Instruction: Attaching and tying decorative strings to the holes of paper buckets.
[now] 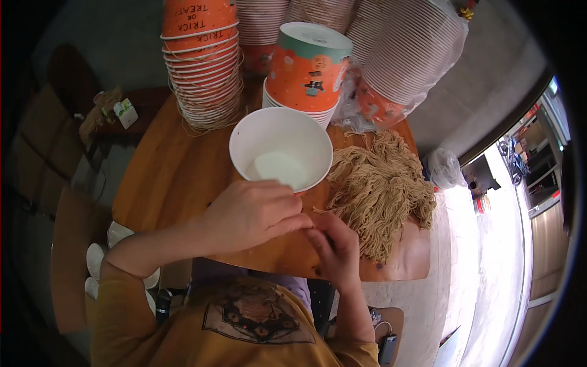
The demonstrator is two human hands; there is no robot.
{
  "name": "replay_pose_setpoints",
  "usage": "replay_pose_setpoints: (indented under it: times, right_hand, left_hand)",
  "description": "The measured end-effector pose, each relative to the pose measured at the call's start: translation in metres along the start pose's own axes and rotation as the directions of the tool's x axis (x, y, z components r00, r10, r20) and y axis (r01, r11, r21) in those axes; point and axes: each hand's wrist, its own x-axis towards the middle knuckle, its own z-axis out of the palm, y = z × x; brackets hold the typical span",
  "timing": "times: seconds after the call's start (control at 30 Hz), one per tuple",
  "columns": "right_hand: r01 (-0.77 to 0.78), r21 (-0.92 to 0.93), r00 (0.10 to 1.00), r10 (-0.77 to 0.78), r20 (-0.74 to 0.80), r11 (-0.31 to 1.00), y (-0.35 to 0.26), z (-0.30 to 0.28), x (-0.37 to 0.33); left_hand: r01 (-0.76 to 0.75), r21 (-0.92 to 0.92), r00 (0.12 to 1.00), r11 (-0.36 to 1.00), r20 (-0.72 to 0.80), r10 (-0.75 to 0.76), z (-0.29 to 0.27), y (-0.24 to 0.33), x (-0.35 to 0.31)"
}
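A white paper bucket [281,144] stands upright on the wooden table in front of me, its open mouth showing a bare white inside. Just at its near rim, my left hand [257,211] is closed, with the fingertips pinched together. My right hand [335,248] meets it from the right, thumb and forefinger pressed together. A thin tan cord [318,211] shows its tip at the pinch; most of it is hidden by my fingers. Right of the bucket lies a loose heap of tan cords [388,192].
At the back left rises a stack of orange buckets [202,79] with cord loops hanging off it. Behind the white bucket, upside-down orange buckets [309,73] are nested. Plastic-wrapped bucket stacks [413,52] line the back right. The wooden table [162,177] has a curved edge.
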Motion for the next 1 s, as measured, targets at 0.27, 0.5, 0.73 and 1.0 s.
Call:
replay_pose_setpoints:
  times: [0.27, 0.5, 0.73, 1.0]
  right_hand:
    - [-0.031, 0.112, 0.928, 0.07, -0.366, 0.993, 0.012, -0.009, 0.002]
    - [-0.079, 0.289, 0.932, 0.174, -0.318, 0.954, 0.013, 0.004, 0.01]
    - [0.046, 0.211, 0.956, 0.019, -0.294, 0.976, 0.026, 0.04, 0.032]
    - [0.002, 0.195, 0.947, 0.061, -0.314, 0.981, 0.025, 0.051, 0.034]
  left_hand:
    - [0.377, -0.264, 0.926, 0.888, 0.109, -0.361, 0.022, -0.027, 0.061]
    - [0.626, -0.424, 0.779, 0.654, 0.379, -0.5, -0.015, -0.027, 0.022]
    - [0.591, -0.381, 0.804, 0.711, 0.341, -0.487, -0.027, -0.035, -0.005]
    - [0.623, -0.44, 0.782, 0.647, 0.377, -0.497, -0.023, -0.04, 0.0]
